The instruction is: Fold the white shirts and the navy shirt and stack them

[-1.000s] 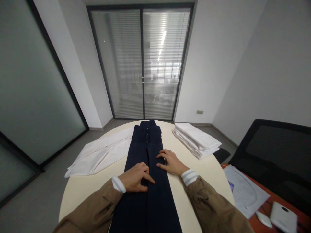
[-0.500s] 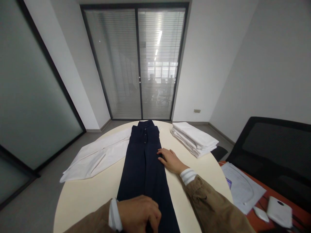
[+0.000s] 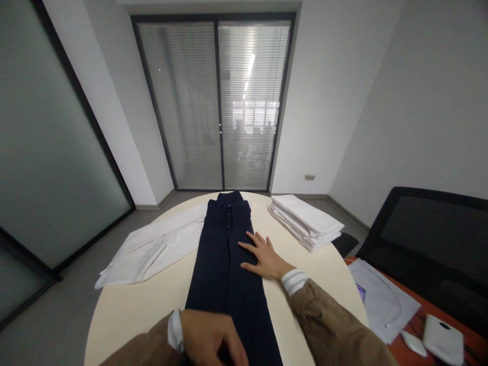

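Soft, limp navy trousers (image 3: 224, 269) are laid flat at lower centre on the desk (image 3: 129, 315), judged best gripped at the waistband. Fingers of the right hand (image 3: 267, 260) are spread wide on them; the left hand's (image 3: 209, 338) hold cannot be told.

A strip of the table (image 3: 308, 274) stays passable between the navy trousers (image 3: 224, 264) and the folded white stack (image 3: 305, 221); on the left, the white garment (image 3: 152, 249) lies against the trousers, so cloth blocks that side.
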`<act>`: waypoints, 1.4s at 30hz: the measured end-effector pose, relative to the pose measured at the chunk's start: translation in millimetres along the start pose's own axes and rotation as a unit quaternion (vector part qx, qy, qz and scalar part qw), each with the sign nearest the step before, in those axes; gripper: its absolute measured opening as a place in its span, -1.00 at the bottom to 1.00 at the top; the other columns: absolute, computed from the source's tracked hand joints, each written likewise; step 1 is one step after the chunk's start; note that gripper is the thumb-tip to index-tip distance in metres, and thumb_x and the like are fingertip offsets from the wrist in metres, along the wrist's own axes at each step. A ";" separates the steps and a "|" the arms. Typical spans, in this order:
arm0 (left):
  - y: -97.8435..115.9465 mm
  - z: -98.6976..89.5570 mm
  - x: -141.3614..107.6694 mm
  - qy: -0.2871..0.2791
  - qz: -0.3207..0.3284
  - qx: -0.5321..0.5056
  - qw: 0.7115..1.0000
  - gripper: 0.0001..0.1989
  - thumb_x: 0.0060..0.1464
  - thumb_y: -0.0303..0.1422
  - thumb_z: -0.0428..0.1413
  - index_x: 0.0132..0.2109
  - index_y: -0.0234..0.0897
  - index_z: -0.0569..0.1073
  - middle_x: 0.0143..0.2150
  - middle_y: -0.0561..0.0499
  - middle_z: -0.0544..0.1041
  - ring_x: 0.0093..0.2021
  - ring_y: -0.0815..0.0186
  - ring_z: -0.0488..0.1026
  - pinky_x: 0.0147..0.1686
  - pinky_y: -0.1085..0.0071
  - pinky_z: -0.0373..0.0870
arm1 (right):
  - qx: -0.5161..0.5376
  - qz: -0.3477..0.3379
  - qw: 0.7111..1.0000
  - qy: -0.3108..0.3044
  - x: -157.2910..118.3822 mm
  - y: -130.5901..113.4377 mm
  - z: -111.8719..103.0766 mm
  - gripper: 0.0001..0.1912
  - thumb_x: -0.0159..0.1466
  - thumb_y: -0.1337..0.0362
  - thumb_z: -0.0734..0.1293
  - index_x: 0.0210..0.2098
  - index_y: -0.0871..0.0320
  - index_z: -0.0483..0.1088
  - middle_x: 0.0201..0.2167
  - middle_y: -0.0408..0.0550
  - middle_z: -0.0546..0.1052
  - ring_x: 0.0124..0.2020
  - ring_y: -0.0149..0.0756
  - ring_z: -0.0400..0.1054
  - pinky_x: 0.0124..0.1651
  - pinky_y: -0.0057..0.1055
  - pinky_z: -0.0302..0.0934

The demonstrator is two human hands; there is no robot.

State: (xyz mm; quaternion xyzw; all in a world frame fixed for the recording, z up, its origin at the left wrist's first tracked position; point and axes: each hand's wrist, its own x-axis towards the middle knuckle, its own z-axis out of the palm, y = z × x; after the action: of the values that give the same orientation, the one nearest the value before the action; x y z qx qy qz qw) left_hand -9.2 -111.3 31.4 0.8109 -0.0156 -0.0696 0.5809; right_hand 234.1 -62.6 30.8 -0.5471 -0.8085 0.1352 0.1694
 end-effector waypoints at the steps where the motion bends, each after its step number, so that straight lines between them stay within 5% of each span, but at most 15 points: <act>1: 8.9 -8.0 -5.0 0.096 0.000 0.028 0.995 -0.55 0.20 0.03 0.05 -0.13 -0.23 0.60 -0.08 -0.10 0.62 -0.07 0.17 0.56 -0.02 0.31 0.46 | -0.004 -0.010 1.000 -0.007 -0.1 -1.1 -0.1 -0.30 0.22 -0.17 0.34 0.30 -0.16 0.24 0.47 0.02 -0.06 0.45 0.27 -0.30 0.32 0.40 -0.42; 3: 17.5 -21.2 -12.6 0.299 -0.047 0.148 0.942 -0.57 0.28 -0.10 0.00 0.16 -0.18 0.48 0.25 -0.13 0.43 0.24 0.13 0.36 0.27 0.14 0.22 | -0.005 -0.029 1.000 -0.010 0.7 -3.3 -0.2 -0.42 0.24 -0.10 0.35 0.22 -0.14 0.34 0.45 -0.03 0.02 0.45 0.24 -0.32 0.32 0.40 -0.47; 4: 16.4 -25.4 -15.0 0.343 -0.097 0.220 0.908 -0.51 0.27 -0.13 0.03 0.27 -0.14 0.37 0.38 -0.14 0.26 0.37 0.08 0.18 0.34 0.01 0.06 | -0.003 -0.038 0.999 -0.008 1.8 -4.5 -0.1 -0.48 0.26 -0.05 0.36 0.18 -0.12 0.37 0.42 -0.03 0.10 0.45 0.20 -0.28 0.32 0.38 -0.47; 6: 6.3 -28.2 -16.9 0.338 -0.189 0.325 0.863 -0.35 0.22 -0.11 0.09 0.39 -0.10 0.18 0.48 -0.16 0.00 0.46 -0.03 -0.09 0.36 -0.18 -0.12 | 0.003 -0.048 0.999 0.004 5.6 -7.0 0.8 -0.59 0.29 0.07 0.34 0.11 -0.07 0.41 0.33 -0.03 0.27 0.43 0.09 -0.13 0.35 0.32 -0.44; 9: -12.2 -24.1 -16.3 0.309 -0.241 0.385 0.835 -0.29 0.25 -0.07 0.04 0.44 -0.11 0.05 0.50 -0.19 -0.13 0.47 -0.06 -0.20 0.35 -0.17 -0.09 | 0.003 -0.046 0.998 0.049 15.4 -9.9 4.9 -0.67 0.35 0.17 0.27 0.10 -0.03 0.39 0.18 -0.02 0.43 0.30 -0.08 0.15 0.37 0.16 -0.27; 14: -16.8 -29.4 -16.2 0.323 -0.236 0.395 0.827 -0.33 0.29 -0.04 -0.02 0.43 -0.17 0.07 0.48 -0.17 -0.02 0.46 0.03 -0.07 0.35 -0.03 0.04 | -0.027 0.026 0.990 0.133 37.1 -6.2 16.2 -0.69 0.37 0.16 0.25 0.06 0.06 0.42 0.01 0.06 0.47 0.07 -0.13 0.32 0.15 -0.19 0.15; 19: -17.6 -67.6 -10.7 0.418 -0.248 0.410 0.772 -0.41 0.29 -0.14 0.00 0.36 -0.28 0.22 0.45 -0.20 0.09 0.40 0.05 0.12 0.31 0.08 0.15 | -0.071 0.148 0.969 0.183 52.9 7.5 20.0 -0.64 0.37 0.10 0.25 0.08 0.11 0.39 -0.03 0.13 0.47 0.01 -0.06 0.34 0.03 -0.20 0.19; 24: -29.0 -104.3 6.7 0.448 -0.281 0.440 0.726 -0.59 0.29 -0.23 -0.02 0.19 -0.29 0.45 0.18 -0.20 0.46 0.16 0.03 0.40 0.17 0.12 0.31 | -0.076 0.167 0.968 0.169 60.1 19.9 17.1 -0.71 0.38 0.11 0.24 -0.01 0.10 0.43 -0.12 0.06 0.52 -0.09 -0.13 0.39 -0.04 -0.26 0.18; 27: -38.7 -110.8 16.1 0.483 -0.252 0.459 0.702 -0.62 0.32 -0.27 -0.07 0.16 -0.25 0.47 0.12 -0.17 0.49 0.09 0.08 0.41 0.07 0.16 0.36 | -0.055 0.170 0.971 0.159 63.6 24.6 16.8 -0.78 0.39 0.15 0.24 -0.18 0.12 0.46 -0.18 0.03 0.53 -0.12 -0.18 0.41 -0.07 -0.32 0.18; 36: -57.7 -106.4 15.4 0.490 -0.203 0.402 0.747 -0.46 0.34 -0.24 -0.09 0.37 -0.36 0.16 0.25 -0.24 0.38 0.26 0.10 0.28 0.22 0.12 0.25 | 0.042 0.156 0.974 0.162 68.8 40.8 19.1 -0.87 0.37 0.30 0.23 -0.17 0.13 0.42 -0.20 -0.01 0.56 -0.18 -0.26 0.45 -0.13 -0.41 0.18; 42: -65.2 -106.7 13.1 0.481 -0.192 0.403 0.754 -0.37 0.31 -0.26 -0.04 0.43 -0.32 0.02 0.33 -0.23 0.30 0.34 0.07 0.19 0.29 0.06 0.18 | 0.076 0.178 0.967 0.163 64.6 44.7 13.4 -0.76 0.36 0.20 0.25 -0.02 0.11 0.39 -0.25 -0.05 0.56 -0.24 -0.26 0.44 -0.16 -0.38 0.22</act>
State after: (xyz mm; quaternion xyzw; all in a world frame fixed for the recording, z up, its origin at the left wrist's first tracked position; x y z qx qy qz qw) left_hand 14.1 8.8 2.3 0.8823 0.3956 0.2325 0.1050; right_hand 243.7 13.3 8.8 -0.6825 -0.6465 0.1336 0.3135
